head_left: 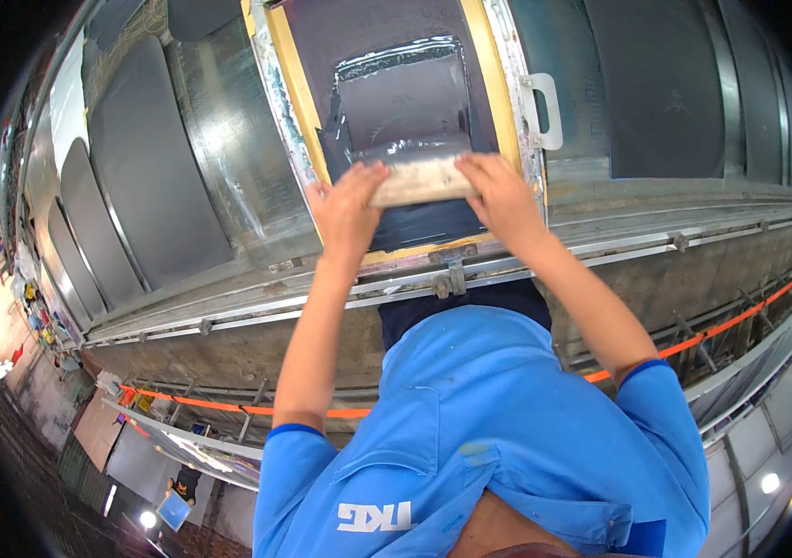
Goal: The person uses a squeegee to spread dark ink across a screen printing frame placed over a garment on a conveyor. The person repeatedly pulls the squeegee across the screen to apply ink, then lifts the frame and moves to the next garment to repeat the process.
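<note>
Both my hands grip a wooden squeegee (421, 181) lying crosswise on a screen printing frame (519, 139). My left hand (349, 206) is closed round its left end, and my right hand (505, 197) round its right end. The squeegee's lower edge is hidden from view. Beyond it, on the dark mesh (396, 102), wet black ink (396, 63) shines in a band and along the sides of a rectangular area. Yellow tape (486, 46) lines the frame's inner sides. A white handle (547, 112) sticks out from the frame's right side.
Dark sheets lie along the long metal table on both sides, such as a left sheet (150, 158) and a right sheet (661, 93). A metal rail (600, 249) with clamps runs along the near edge. Behind me stretches an orange strip (740, 319); another person (184, 484) is far off.
</note>
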Available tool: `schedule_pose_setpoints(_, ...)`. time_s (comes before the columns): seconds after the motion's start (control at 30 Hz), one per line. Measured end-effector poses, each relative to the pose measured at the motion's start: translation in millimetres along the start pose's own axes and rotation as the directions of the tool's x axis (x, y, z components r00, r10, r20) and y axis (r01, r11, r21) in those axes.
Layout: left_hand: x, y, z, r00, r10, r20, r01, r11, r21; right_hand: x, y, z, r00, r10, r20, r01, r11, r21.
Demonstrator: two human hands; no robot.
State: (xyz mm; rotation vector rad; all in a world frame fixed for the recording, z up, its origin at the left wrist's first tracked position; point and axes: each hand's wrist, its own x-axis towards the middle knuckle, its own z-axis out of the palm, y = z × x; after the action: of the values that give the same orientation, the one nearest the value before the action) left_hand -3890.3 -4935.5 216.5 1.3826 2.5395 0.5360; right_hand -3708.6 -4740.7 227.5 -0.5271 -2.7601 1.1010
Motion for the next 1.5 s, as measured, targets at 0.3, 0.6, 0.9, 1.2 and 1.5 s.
schedule_pose_setpoints(0.3,115,-35,-11,0.993,0.037,-0.112,-0.024,0.993,0.115,111,42,-28,0.974,-0.157,-0.16,0.14,0.984,-0.11)
schedule_pose_setpoints(0.6,108,-19,-13,0.997,-0.002,0.075,-0.009,0.989,0.147,88,51,-16,0.991,-0.077,-0.107,0.071,0.996,-0.055)
schedule_pose_setpoints(0.9,-29,22,9,0.997,0.052,-0.049,-0.05,0.998,0.028,-30,20,-12,0.999,0.047,-0.023,-0.043,0.989,0.14)
schedule_pose_setpoints(1.2,-51,27,18,0.997,0.058,-0.041,-0.056,0.998,0.038,75,147,-32,0.821,0.437,-0.369,-0.329,0.889,0.32)
schedule_pose_setpoints(1.5,-104,-30,-30,0.998,0.014,-0.059,-0.015,1.0,-0.023,101,37,-16,0.758,0.381,-0.529,-0.282,0.923,0.26)
